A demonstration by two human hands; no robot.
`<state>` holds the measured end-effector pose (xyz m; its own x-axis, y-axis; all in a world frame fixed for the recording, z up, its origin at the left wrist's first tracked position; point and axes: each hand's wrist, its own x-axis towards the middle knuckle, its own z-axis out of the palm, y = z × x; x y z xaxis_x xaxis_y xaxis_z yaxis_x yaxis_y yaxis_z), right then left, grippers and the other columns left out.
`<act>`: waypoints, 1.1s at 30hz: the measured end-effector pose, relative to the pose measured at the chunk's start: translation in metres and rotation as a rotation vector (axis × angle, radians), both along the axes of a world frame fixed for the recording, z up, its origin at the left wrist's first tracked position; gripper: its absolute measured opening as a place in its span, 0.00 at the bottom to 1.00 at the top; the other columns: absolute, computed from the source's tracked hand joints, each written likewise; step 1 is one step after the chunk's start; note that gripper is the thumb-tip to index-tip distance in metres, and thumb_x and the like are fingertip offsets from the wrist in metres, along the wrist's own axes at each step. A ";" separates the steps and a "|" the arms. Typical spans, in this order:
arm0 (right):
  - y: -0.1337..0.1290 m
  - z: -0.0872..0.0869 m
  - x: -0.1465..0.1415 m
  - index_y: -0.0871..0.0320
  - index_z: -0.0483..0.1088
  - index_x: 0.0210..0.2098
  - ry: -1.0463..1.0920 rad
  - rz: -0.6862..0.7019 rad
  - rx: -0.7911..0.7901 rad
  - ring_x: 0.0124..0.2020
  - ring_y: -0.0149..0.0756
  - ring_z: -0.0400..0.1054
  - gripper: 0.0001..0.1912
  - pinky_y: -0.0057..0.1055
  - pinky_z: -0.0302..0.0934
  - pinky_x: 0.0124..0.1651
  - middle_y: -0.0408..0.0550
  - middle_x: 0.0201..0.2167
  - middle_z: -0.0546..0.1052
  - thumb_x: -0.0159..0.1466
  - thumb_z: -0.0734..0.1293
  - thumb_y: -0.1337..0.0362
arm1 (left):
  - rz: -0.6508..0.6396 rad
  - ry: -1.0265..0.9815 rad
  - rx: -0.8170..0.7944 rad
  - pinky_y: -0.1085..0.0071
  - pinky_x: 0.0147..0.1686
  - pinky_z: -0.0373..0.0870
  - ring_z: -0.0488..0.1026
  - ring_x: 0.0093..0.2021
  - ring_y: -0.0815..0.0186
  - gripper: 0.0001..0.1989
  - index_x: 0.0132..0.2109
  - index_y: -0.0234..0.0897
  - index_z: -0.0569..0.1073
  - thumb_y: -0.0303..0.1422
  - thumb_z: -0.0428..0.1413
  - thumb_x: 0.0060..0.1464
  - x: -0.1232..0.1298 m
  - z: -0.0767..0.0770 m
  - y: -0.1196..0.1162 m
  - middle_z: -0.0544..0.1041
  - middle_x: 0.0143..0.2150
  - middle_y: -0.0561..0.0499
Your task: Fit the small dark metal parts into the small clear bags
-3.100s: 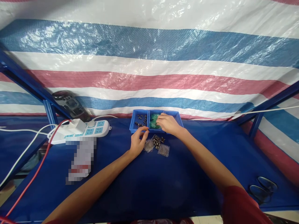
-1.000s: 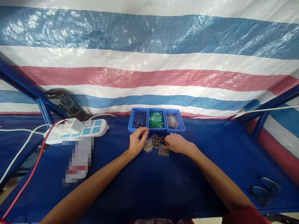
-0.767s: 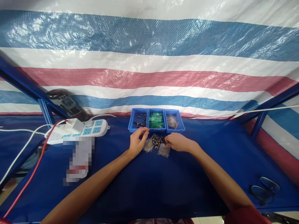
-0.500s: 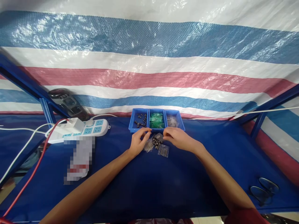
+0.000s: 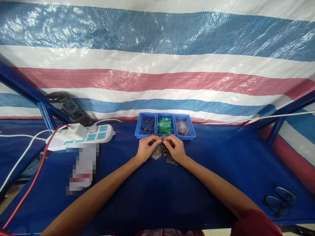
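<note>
My left hand (image 5: 145, 150) and my right hand (image 5: 177, 150) meet at the middle of the table, thumbs and fingertips pinched together. Between them is a small clear plastic bag (image 5: 161, 138), mostly covered by the fingers. Just below lie a pile of small black parts (image 5: 164, 151) and a few clear bags (image 5: 156, 154), partly hidden by my right hand. Directly behind stand three blue bins: the left bin (image 5: 139, 135) has loose dark screw-like parts, the middle bin (image 5: 166, 115) green packets, the right bin (image 5: 191, 137) clear bags.
A white power strip (image 5: 105, 135) with plugs and cables sits at the left, near a blurred-out item (image 5: 85, 167). Behind it is a dark packaged object (image 5: 70, 106). Eyeglasses (image 5: 280, 201) rest at the right front. Striped sheeting (image 5: 157, 82) hangs behind the blue table (image 5: 157, 196).
My right hand has moved left to meet my left hand, and both now pinch a small clear bag. The view has shifted slightly.
</note>
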<state>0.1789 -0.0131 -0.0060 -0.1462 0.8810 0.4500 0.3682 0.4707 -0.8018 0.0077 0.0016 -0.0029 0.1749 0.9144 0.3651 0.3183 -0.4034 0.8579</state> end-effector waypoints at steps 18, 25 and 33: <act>0.002 -0.001 -0.001 0.58 0.70 0.35 0.075 0.004 -0.017 0.25 0.31 0.65 0.10 0.27 0.61 0.28 0.45 0.28 0.72 0.65 0.61 0.60 | -0.041 0.056 0.177 0.71 0.36 0.72 0.75 0.34 0.66 0.07 0.38 0.38 0.78 0.34 0.56 0.55 0.000 0.005 0.000 0.79 0.36 0.49; 0.000 -0.002 0.000 0.58 0.71 0.35 0.080 -0.011 -0.016 0.25 0.32 0.67 0.10 0.28 0.63 0.29 0.46 0.28 0.73 0.65 0.61 0.59 | -0.040 0.073 0.149 0.71 0.33 0.72 0.73 0.29 0.68 0.10 0.43 0.39 0.77 0.34 0.56 0.56 -0.002 0.004 -0.001 0.79 0.38 0.48; 0.002 -0.005 0.001 0.57 0.69 0.41 0.143 0.068 -0.101 0.22 0.31 0.69 0.11 0.28 0.65 0.28 0.44 0.26 0.74 0.64 0.62 0.58 | 0.025 0.051 0.137 0.72 0.28 0.71 0.71 0.24 0.70 0.09 0.40 0.37 0.78 0.35 0.57 0.54 -0.001 0.001 0.001 0.79 0.35 0.49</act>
<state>0.1794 -0.0110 -0.0107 -0.1477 0.9130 0.3803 0.2171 0.4051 -0.8881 0.0069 0.0026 -0.0019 0.1744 0.8609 0.4780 0.3711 -0.5071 0.7779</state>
